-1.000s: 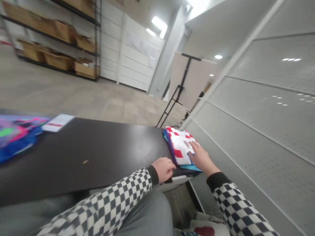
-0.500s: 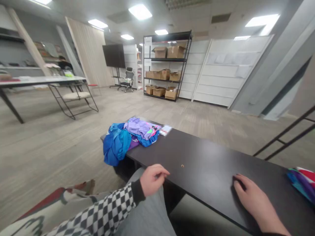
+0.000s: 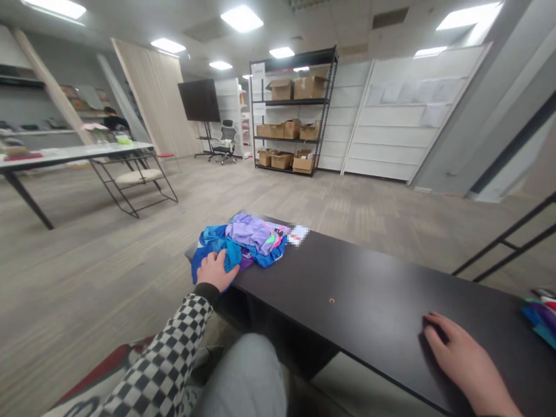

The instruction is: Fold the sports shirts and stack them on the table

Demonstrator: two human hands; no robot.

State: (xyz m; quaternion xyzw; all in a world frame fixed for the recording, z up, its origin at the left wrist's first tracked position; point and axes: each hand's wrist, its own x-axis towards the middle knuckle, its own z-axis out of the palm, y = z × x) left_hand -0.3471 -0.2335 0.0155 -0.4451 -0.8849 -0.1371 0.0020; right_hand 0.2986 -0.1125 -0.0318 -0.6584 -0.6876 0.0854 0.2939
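My left hand (image 3: 217,271), in a checkered sleeve, lies over the near side of a blue garment (image 3: 212,233) at the far left end of the black table (image 3: 369,278). Its fingers are spread and touch the cloth; no grip shows. Against the blue garment lies a crumpled lilac one (image 3: 252,233) with pink and green patches, with purple fabric partly beneath. Flat on the right part of the tabletop rests my right hand (image 3: 463,353), thumb apart from the fingers, holding nothing. A small pixelated white item (image 3: 297,234) sits beside the lilac garment.
More coloured fabric (image 3: 541,318) lies at the table's right end. A black metal frame (image 3: 508,243) stands beyond it. Across the floor are a shelf rack (image 3: 289,103) with cardboard boxes, a wire-legged chair (image 3: 139,176) and a white table (image 3: 78,152) with a person behind it.
My left hand has moved forward and left from the table's near edge onto the blue garment. My right hand stays on the tabletop. The view has shifted slightly.
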